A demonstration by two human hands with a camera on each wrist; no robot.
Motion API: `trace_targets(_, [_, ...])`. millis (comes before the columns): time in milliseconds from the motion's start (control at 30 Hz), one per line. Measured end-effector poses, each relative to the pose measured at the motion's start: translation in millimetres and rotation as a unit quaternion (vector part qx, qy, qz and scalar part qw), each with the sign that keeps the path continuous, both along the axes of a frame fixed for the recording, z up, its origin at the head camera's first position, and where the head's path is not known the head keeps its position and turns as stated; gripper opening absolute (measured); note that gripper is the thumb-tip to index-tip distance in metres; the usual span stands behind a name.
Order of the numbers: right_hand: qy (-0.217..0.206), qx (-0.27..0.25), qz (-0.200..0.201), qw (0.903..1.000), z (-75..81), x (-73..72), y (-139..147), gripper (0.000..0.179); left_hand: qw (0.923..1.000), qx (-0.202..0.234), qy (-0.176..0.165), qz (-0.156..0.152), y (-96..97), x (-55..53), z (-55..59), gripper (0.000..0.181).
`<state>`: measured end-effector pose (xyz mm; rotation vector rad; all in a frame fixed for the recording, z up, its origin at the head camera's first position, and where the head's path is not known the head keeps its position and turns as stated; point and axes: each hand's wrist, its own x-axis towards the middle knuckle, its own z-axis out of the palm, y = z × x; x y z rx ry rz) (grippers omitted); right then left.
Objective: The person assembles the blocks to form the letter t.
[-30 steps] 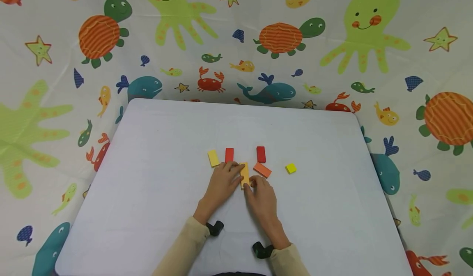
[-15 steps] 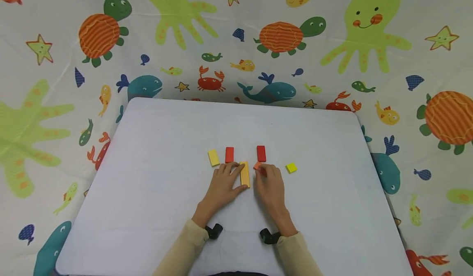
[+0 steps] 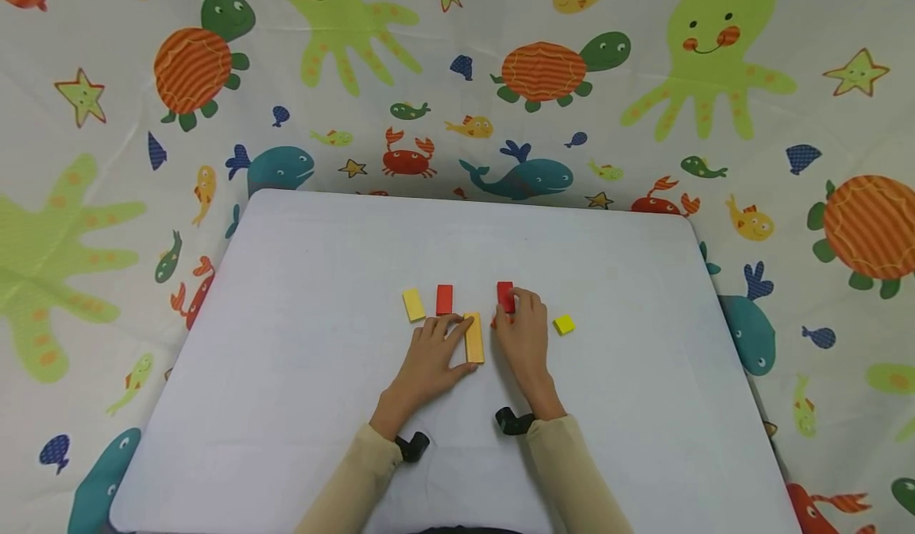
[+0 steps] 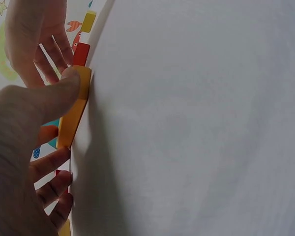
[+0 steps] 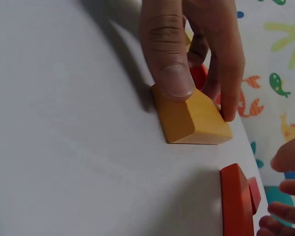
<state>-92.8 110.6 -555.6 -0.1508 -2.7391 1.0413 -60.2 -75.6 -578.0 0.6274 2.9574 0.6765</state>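
My left hand (image 3: 426, 353) holds a long orange-yellow block (image 3: 474, 338) by its ends, thumb at the near end and forefinger at the far end. Up close in the right wrist view, the thumb lies on the sloped end of this yellow block (image 5: 194, 118). To the right of it, my right hand (image 3: 526, 339) hovers with loosely bent fingers over an orange block (image 5: 237, 201), mostly hidden in the head view. A red block (image 3: 505, 297) lies just beyond, between the right thumb and forefinger in that view.
Left of centre lie another red block (image 3: 445, 299) and a pale yellow block (image 3: 413, 305). A small bright yellow block (image 3: 564, 325) sits to the right. Everything rests on a white table (image 3: 300, 296), with a patterned cloth (image 3: 443, 41) behind it.
My right hand has left the yellow block and moved right and forward, over the orange block to the red one. My left hand stays at the yellow block, its thumb now at the near end.
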Motion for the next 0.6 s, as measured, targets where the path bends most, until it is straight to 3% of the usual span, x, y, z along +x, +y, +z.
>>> trace_targets(167, [-0.027,-0.019,-0.01,0.9994,0.4,-9.2,-1.3,0.041,1.0,0.003,-0.006,0.001,0.3,-0.3,0.1,0.08])
trace_targets(600, [-0.089,-0.04,0.01,0.9952,7.4,-30.2,7.0,0.041,1.0,0.003,-0.007,0.001,-0.8,0.2,-0.1,0.08])
